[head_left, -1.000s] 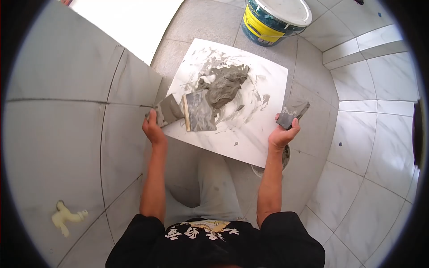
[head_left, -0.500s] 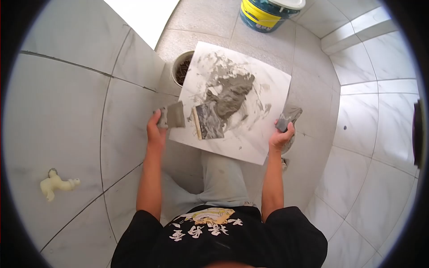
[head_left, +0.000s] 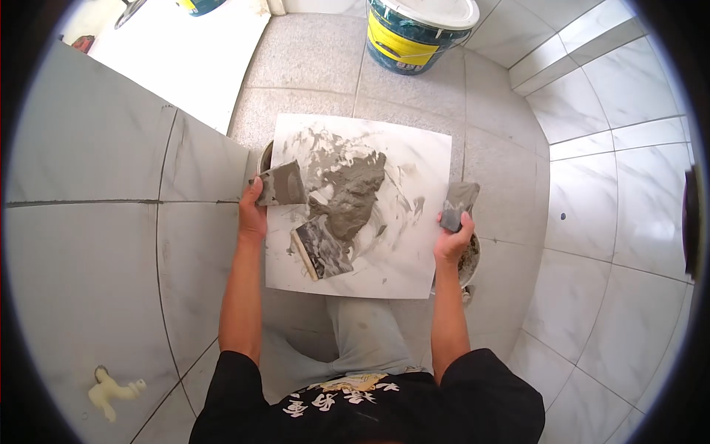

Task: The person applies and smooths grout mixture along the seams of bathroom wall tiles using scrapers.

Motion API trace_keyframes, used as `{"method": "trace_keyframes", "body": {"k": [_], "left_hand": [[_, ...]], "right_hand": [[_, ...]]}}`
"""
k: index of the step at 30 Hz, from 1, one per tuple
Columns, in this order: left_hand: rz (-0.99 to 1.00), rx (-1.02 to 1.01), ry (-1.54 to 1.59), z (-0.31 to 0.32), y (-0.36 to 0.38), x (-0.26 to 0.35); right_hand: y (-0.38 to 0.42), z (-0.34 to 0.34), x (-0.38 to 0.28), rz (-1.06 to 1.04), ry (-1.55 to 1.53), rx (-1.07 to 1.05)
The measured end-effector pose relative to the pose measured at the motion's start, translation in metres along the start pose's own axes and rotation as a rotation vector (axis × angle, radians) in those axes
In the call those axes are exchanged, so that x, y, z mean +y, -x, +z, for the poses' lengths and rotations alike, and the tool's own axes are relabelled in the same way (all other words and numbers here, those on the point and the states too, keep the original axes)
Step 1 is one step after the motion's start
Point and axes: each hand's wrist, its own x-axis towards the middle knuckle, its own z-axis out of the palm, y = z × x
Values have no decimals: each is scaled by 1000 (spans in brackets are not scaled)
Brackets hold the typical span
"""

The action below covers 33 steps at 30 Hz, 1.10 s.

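My left hand (head_left: 253, 211) is closed on a flat rectangular tile piece (head_left: 282, 183) with grey mortar across its face, near the left edge of a white marbled slab (head_left: 414, 266). At the slab's right edge my right hand (head_left: 455, 240) grips another small grey tile piece (head_left: 462, 204), its upper part paler and smeared. A heap of wet grey mortar (head_left: 355, 189) is spread over the slab. Below the heap lies a flat scraper (head_left: 325, 248) with a pale strip along one edge, its blade smeared with mortar. Neither hand touches it.
A blue-green bucket (head_left: 403, 41) with a yellow label and white lid stands beyond the slab. Round containers sit partly hidden under the slab's left edge and beside its right edge (head_left: 471, 263). A cream tap (head_left: 111, 392) juts from the left tiled wall (head_left: 81, 274). Tiled wall also rises at right.
The slab, with the mortar and scraper on it, appears lower and turned straighter in view. The view has shifted, showing more floor and the bucket. Both hands keep their tile pieces; the left one is tilted differently.
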Motion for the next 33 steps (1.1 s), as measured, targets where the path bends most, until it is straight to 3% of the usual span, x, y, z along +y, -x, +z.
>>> {"method": "trace_keyframes", "body": {"k": [8,13,15,18,24,26,28,33], "left_hand": [[-193,-139,27,9,0,11],[-85,-112,-58,20,2,19],[-130,-260,-113,10,-4,19],[-128,-273,-184,12,-2,23],[-104,-348,-54,9,-2,11],[-130,-180,3,13,11,15],[-184,-221,62,1,11,6],[-80,-241,33,-7,28,1]], "right_hand": [[6,12,-13,-14,52,30],[3,11,-10,-13,20,-17],[6,13,-10,-26,5,-53],[7,6,-2,-25,-40,-104],[3,0,-9,23,-86,-100],[-4,-2,0,-45,-31,-129],[-11,14,-4,-27,-71,-114],[-39,20,-2,34,-54,-242]]}}
